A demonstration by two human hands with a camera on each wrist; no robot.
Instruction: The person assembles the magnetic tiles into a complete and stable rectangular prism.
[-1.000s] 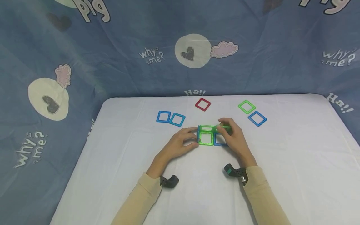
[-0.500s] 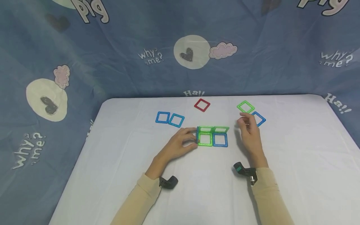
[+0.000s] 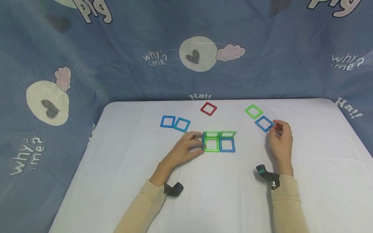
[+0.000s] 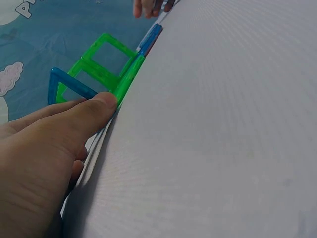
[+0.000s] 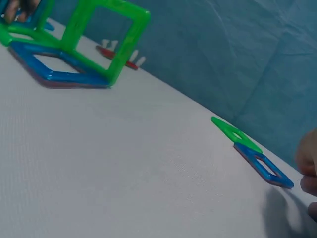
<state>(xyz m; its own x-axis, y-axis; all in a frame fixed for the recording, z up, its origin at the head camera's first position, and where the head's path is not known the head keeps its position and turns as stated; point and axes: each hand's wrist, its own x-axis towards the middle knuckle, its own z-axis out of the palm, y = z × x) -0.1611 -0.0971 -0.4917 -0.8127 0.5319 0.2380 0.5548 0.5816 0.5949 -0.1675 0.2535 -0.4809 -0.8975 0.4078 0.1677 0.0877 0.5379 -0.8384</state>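
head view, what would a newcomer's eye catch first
Probably the joined green and blue square frames at the middle of the table, partly standing, held by the left hand at their left end. Then the lone red square frame by the far edge, and the right hand beside a loose blue square frame to the right.

left arm point(image 3: 144, 205) slants inward, left hand point(image 3: 186, 147), thumb point(image 4: 96, 111) and fingers point(image 3: 194, 134) parted; right arm point(image 3: 288, 202) reaches straighter forward, right hand point(image 3: 282, 137) farther out, fingers loosely bent.

It looks like a makeshift filming corner: printed blue fabric point(image 3: 131, 81) hangs behind and beside the white surface point(image 3: 218, 197), and black wrist cameras point(image 3: 175, 189) are worn; the room's kind is hidden.
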